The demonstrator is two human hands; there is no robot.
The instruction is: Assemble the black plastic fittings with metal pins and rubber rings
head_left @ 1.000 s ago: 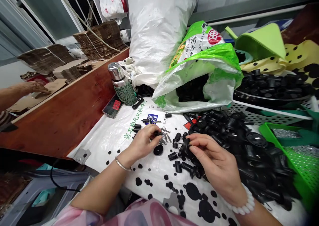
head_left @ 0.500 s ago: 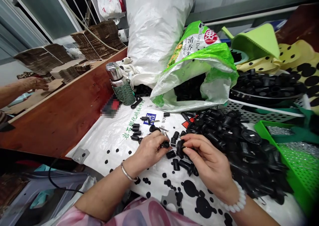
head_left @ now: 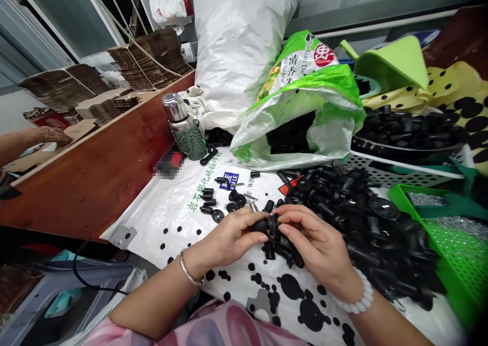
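Observation:
My left hand (head_left: pixel 232 236) and my right hand (head_left: pixel 312 241) meet over the white spotted sheet (head_left: pixel 171 208). Both pinch small black plastic parts (head_left: pixel 267 225), pressed together between the fingertips. The left fingers grip a short black cylinder; the right fingers grip a black wheel-like piece against it. More small black pieces (head_left: pixel 284 252) lie under my right palm. A big heap of black parts (head_left: pixel 366 219) lies just right of my hands. Loose black pieces and thin metal pins (head_left: pixel 224 203) are scattered just beyond my left hand.
A steel flask (head_left: pixel 183 127) stands at the back left beside a blurred phone (head_left: pixel 170 164). A green bag (head_left: pixel 305 107), a large white sack (head_left: pixel 240 46), a dark bowl of parts (head_left: pixel 407 137) and green baskets (head_left: pixel 446 234) crowd the back and right. Another person's hand (head_left: pixel 49 135) rests on cardboard at far left.
My left hand came from the loose pins toward my right hand with a small black piece. The two hands closed together and now press their parts against each other.

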